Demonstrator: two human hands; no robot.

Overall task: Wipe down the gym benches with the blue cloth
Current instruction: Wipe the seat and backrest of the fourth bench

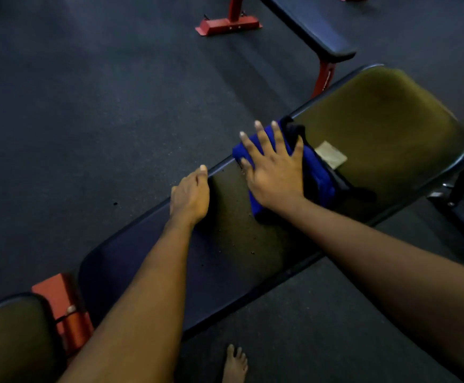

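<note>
1. The long bench [377, 114] runs diagonally from lower left to upper right. Its far rim borders a wide stretch of floor [87, 120], and its near rim borders a narrower strip where one bare foot [235, 363] stands.
2. The blue cloth [320, 179] lies mid-pad and spans from the far rim toward the near one. The pad is bare on both sides of it along the length.
3. The right hand [275, 175] lies flat on the cloth with fingers straight and spread, palm down.
4. The left hand [189, 197] sits at the far rim, just beside the cloth but apart from it. One digit lies along the edge and the rest drop over it, hidden. Cannot tell whether they grip.
5. The pad is dark, smooth-skinned and round-cornered, with scattered crumbs. A pale patch [331, 155] sits on it beside the cloth. The cloth is bunched and soft, with black fabric poking out by the thumb.
6. The floor is dark, speckled and matte.
7. At lower left, a red bracket [62, 305] separates the long pad from a short pad [9, 341].
8. A second bench [308, 26] at the top has a dark pad and a red foot [228, 24].
9. Count: two benches, one cloth, two hands, one foot.
</note>
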